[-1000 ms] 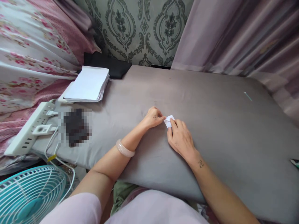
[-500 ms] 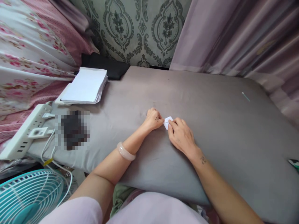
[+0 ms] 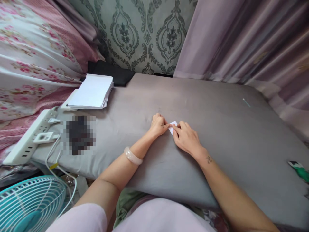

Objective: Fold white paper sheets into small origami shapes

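A small folded piece of white paper (image 3: 171, 130) lies flat on the grey cloth surface, between my two hands. My left hand (image 3: 159, 124) is curled, with a fingertip pressing the paper's left edge. From the other side my right hand (image 3: 186, 137) bends over it, thumb and index finger touching its top and right edge. The fingertips of both hands almost meet on the paper and cover part of it. A pale bangle (image 3: 132, 156) sits on my left forearm.
To the left are a stack of white paper (image 3: 93, 91), a black folded item (image 3: 113, 72), a power strip (image 3: 30, 138) with cables, and a blurred dark object (image 3: 80, 135). A teal fan (image 3: 33, 203) stands below. Rightward lie a thin stick (image 3: 246, 102) and a green-and-white item (image 3: 299, 170).
The view has shifted slightly toward the right. My left fingertip has moved further onto the paper, closer to my right fingers. Both hands stay at the paper.
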Available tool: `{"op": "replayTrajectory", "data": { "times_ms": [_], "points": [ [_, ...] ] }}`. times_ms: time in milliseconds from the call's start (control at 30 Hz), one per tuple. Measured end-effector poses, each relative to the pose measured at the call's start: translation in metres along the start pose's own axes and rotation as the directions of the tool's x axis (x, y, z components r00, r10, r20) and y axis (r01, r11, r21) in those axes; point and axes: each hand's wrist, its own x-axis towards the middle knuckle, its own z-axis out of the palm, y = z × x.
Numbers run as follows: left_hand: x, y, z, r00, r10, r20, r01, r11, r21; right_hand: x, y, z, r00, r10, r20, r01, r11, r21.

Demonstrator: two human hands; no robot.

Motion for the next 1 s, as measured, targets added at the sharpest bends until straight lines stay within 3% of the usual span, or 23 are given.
{"op": "replayTrajectory", "data": {
  "times_ms": [167,400,500,567,733,833,933,1000],
  "points": [
    [0.001,0.002,0.001,1.000,-0.012,0.015,0.012,1.000,0.027,-0.001,0.001,0.005,0.997,0.076,-0.023,-0.076,0.997,0.023],
    [-0.001,0.001,0.001,1.000,0.003,-0.009,-0.003,1.000,0.018,0.007,-0.018,0.005,0.999,0.042,-0.034,-0.045,0.994,-0.103],
    [-0.003,0.002,-0.006,0.997,0.075,-0.001,-0.075,0.997,-0.021,0.013,-0.006,0.007,0.992,0.120,-0.044,-0.119,0.992,0.036],
    [-0.005,0.001,-0.012,0.992,0.114,0.045,-0.110,0.990,-0.093,0.017,0.009,0.011,0.979,0.200,-0.031,-0.187,0.952,0.242],
    [-0.008,-0.002,-0.022,0.985,0.147,0.092,-0.103,0.923,-0.371,0.022,0.033,0.019,0.971,0.241,-0.002,-0.178,0.722,0.669],
    [-0.008,-0.001,-0.022,0.985,0.161,0.054,-0.095,0.783,-0.615,0.020,0.031,0.014,0.976,0.188,0.105,-0.196,0.568,0.800],
    [-0.009,0.004,-0.022,0.992,0.116,0.050,-0.028,0.585,-0.811,0.015,0.021,0.005,0.957,0.151,0.248,-0.284,0.299,0.911],
    [-0.011,0.008,-0.023,0.997,0.043,0.063,0.032,0.505,-0.863,0.013,0.016,0.001,0.929,0.151,0.337,-0.352,0.090,0.932]
  ]
}}
